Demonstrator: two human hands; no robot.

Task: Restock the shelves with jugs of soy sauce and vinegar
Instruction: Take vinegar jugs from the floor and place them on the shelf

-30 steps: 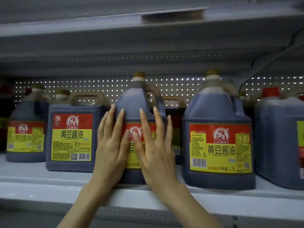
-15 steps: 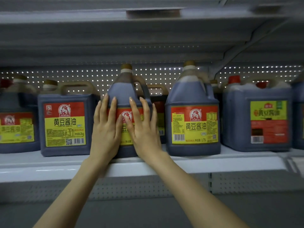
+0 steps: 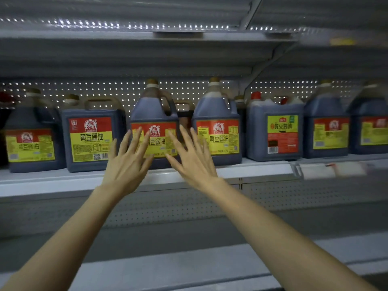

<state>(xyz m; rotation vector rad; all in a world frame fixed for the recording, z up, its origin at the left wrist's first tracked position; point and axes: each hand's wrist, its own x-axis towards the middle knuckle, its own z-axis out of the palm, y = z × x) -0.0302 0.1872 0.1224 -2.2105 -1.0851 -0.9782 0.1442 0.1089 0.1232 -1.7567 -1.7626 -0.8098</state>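
A dark soy sauce jug (image 3: 154,114) with a red and yellow label and a tan cap stands upright on the grey shelf (image 3: 252,171), in the middle of a row. My left hand (image 3: 126,164) is in front of its lower left, fingers spread and straight. My right hand (image 3: 193,162) is in front of its lower right, fingers spread too. Both hands are a little apart from the jug and hold nothing.
Several more soy sauce jugs line the same shelf: a square one (image 3: 92,139) to the left, a round one (image 3: 218,131) to the right, then a red-capped one (image 3: 275,131). Another shelf (image 3: 147,45) hangs close above the caps. A lower shelf (image 3: 189,267) sits under my forearms.
Both hands were pressed flat on the middle jug's label; they have come off it and spread apart. The view has drawn back, showing more jugs on the right.
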